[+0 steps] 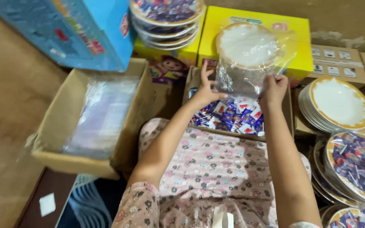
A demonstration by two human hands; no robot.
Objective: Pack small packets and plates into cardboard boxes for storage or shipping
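My left hand (205,90) and my right hand (273,89) hold up a clear plastic bag (237,78) by its lower open edge, one hand at each side. Inside the bag's top sits a white plate with a gold rim (246,45). Right below the bag is an open cardboard box with several small blue, red and white sachets (231,116).
A cardboard box with a stack of clear bags (102,114) stands at the left. Stacks of white plates (339,103) and of wrapped, filled plates (358,166) are at the right, more wrapped plates (167,19) on yellow boxes (300,46) behind. A blue box (72,33) is far left.
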